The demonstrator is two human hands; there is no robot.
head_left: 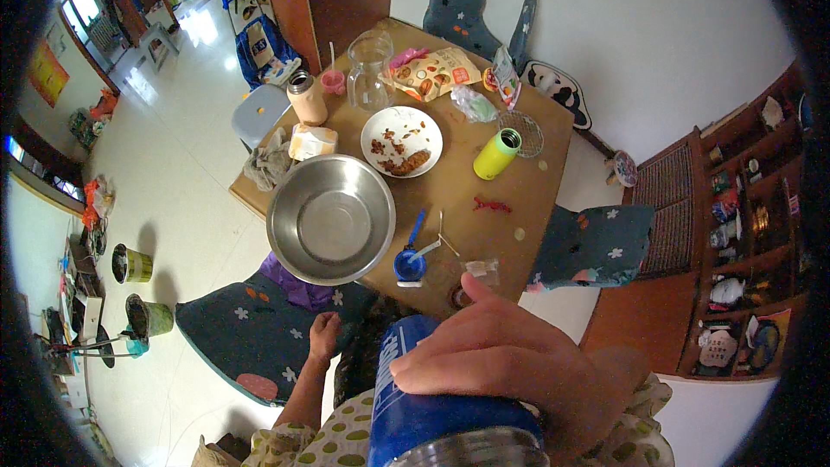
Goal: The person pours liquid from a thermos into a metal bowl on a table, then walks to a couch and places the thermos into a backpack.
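My right hand (499, 357) grips a large blue bottle or flask (447, 418) with a metal end, tilted close below the camera. My left hand (325, 332) is curled above the chair's cover at the table's near edge, and no object shows in it. On the brown table stands a stainless steel basin (331, 219), up and left of my right hand. A blue cup lid (410, 264) with a strap and a straw lies right of the basin. Behind are a white plate (402, 142) with brown food pieces and a yellow-green bottle (497, 154), its mouth uncovered.
A peach-coloured flask (307, 98), a glass jug (371, 71), a food bag (436, 74) and a wire rack (521, 133) sit toward the far side. A grey cloth (269, 161) lies left. Covered chairs (593, 246) surround the table; a shelf cabinet (687, 259) stands right.
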